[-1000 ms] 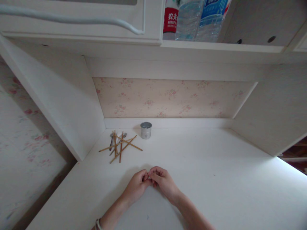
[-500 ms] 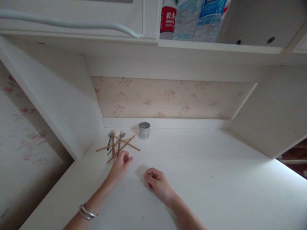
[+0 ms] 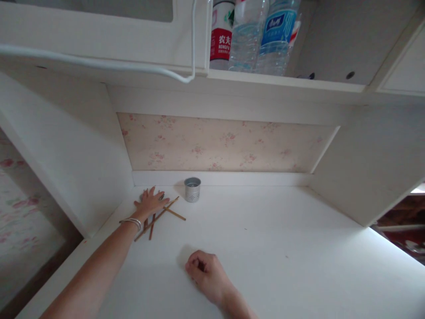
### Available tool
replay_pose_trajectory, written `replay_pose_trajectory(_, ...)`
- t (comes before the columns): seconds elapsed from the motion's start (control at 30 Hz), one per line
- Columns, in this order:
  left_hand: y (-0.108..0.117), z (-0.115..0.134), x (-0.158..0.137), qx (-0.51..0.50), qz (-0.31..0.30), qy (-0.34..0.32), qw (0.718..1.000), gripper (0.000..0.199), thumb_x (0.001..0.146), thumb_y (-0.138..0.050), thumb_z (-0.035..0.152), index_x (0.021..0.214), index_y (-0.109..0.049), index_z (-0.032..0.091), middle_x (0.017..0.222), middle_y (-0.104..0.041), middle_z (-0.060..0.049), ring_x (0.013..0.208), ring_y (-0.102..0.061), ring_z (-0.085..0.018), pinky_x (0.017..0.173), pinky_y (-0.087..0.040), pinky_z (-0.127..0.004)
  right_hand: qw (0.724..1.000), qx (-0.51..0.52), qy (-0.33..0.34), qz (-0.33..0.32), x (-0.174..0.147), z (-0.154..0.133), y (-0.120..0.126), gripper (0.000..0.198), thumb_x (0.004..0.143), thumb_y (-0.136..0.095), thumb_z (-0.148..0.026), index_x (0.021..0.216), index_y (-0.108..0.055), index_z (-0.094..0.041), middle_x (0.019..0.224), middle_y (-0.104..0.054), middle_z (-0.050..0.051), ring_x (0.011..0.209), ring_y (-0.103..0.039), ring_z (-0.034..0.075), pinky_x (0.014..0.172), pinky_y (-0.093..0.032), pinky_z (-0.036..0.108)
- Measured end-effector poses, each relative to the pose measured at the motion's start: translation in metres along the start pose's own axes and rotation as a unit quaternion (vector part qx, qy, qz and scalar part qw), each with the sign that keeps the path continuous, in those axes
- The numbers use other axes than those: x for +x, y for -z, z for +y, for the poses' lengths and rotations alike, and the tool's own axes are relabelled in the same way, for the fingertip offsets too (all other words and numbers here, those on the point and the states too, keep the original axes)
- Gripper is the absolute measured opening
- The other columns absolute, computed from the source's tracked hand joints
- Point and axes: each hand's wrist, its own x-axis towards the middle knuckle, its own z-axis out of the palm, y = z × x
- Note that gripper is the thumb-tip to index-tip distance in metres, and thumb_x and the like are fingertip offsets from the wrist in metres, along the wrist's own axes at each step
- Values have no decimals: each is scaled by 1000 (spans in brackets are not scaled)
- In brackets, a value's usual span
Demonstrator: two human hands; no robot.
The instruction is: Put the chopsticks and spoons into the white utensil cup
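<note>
My left hand (image 3: 151,205) lies over a loose pile of wooden chopsticks (image 3: 175,213), its fingers spread and pointing away from me. Several chopsticks stick out crosswise from beneath it. Part of a metal spoon (image 3: 161,196) shows by the fingers; the rest of the pile is covered by the hand. Just right of the pile stands a small grey metal cup (image 3: 192,192) with holes in its side, upright and untouched. My right hand (image 3: 206,271) rests nearer to me on the white tabletop (image 3: 265,248), curled closed, with nothing visible in it.
Overhead, a cabinet shelf (image 3: 285,84) holds several plastic bottles (image 3: 247,42). A white cabinet door (image 3: 99,35) hangs at upper left. White side panels (image 3: 381,164) and a flowered back wall (image 3: 212,141) enclose the tabletop.
My left hand has moved forward and left from the pile's near edge onto it, and its fingers have opened out. My right hand stays curled on the table. The camera view has tilted slightly up.
</note>
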Motion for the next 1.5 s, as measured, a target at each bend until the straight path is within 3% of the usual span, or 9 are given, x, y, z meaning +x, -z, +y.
replay_pose_trajectory(0.13, -13, -9, 8, 5, -36, -3, 999, 68, 80, -36, 68, 138, -46, 33, 156, -23, -10, 140, -5, -49, 95, -10, -79, 1000, -15, 6, 0, 2, 3, 0, 16, 83, -57, -29, 76, -66, -18, 59, -50, -3, 54, -39, 9, 50, -27, 21)
replay_pose_trajectory(0.27, -19, -8, -1, 3, -50, -43, 998, 57, 84, -42, 59, 133, -51, 31, 154, -30, -7, 140, -12, -43, 101, -14, -71, 1000, -13, 7, 0, 2, 1, 1, 16, 84, -56, -28, 76, -66, -18, 59, -49, -3, 53, -39, 9, 49, -27, 21)
replay_pose_trajectory(0.57, -24, -6, -65, 17, -59, -123, 990, 51, 88, -36, 57, 128, -58, 33, 153, -32, -7, 142, -19, -36, 108, -22, -56, 998, -44, 36, 6, -1, -3, -2, 16, 82, -56, -26, 74, -68, -18, 57, -51, -4, 52, -39, 9, 49, -27, 21)
replay_pose_trajectory(0.83, -21, -36, -131, 22, 1, -190, 982, 45, 92, -35, 50, 124, -61, 32, 147, -43, -5, 138, -32, -30, 112, -25, -49, 991, -110, 75, 2, -10, -1, -8, 15, 82, -54, -20, 78, -68, -19, 64, -60, -2, 57, -48, 10, 54, -32, 21)
replay_pose_trajectory(1.07, -16, -57, -152, 71, 10, -235, 969, 45, 94, -33, 40, 129, -58, 26, 141, -50, -6, 139, -30, -27, 115, -23, -44, 984, -144, 102, -5, -13, -5, -9, 13, 82, -54, -20, 80, -67, -20, 68, -62, 0, 60, -51, 11, 56, -34, 21)
replay_pose_trajectory(1.13, -17, -56, -153, 75, 6, -223, 972, 45, 94, -33, 41, 129, -58, 26, 142, -49, -7, 139, -31, -27, 114, -24, -44, 985, -141, 97, -5, -13, -6, -8, 13, 83, -54, -20, 79, -67, -20, 67, -62, -1, 59, -51, 11, 56, -34, 21)
replay_pose_trajectory(1.23, -16, -47, -149, 67, 14, -137, 988, 47, 92, -35, 48, 131, -55, 30, 147, -42, -8, 136, -34, -29, 110, -27, -51, 986, -139, 86, -7, -12, -8, -8, 13, 83, -54, -21, 79, -67, -20, 67, -62, -1, 58, -50, 10, 55, -33, 20)
replay_pose_trajectory(1.37, -14, -27, -136, 65, 8, -75, 995, 52, 91, -29, 54, 135, -49, 34, 153, -32, -4, 140, -24, -36, 106, -19, -67, 986, -142, 82, -5, -11, -6, -9, 14, 83, -53, -21, 80, -67, -19, 67, -61, -1, 59, -51, 10, 55, -33, 20)
replay_pose_trajectory(1.5, -13, -13, -124, 79, -20, -75, 994, 53, 92, -28, 51, 136, -49, 29, 152, -35, -4, 139, -27, -33, 109, -21, -59, 987, -139, 81, -1, -11, -5, -8, 16, 84, -51, -20, 81, -67, -19, 68, -62, -1, 59, -51, 10, 55, -34, 19)
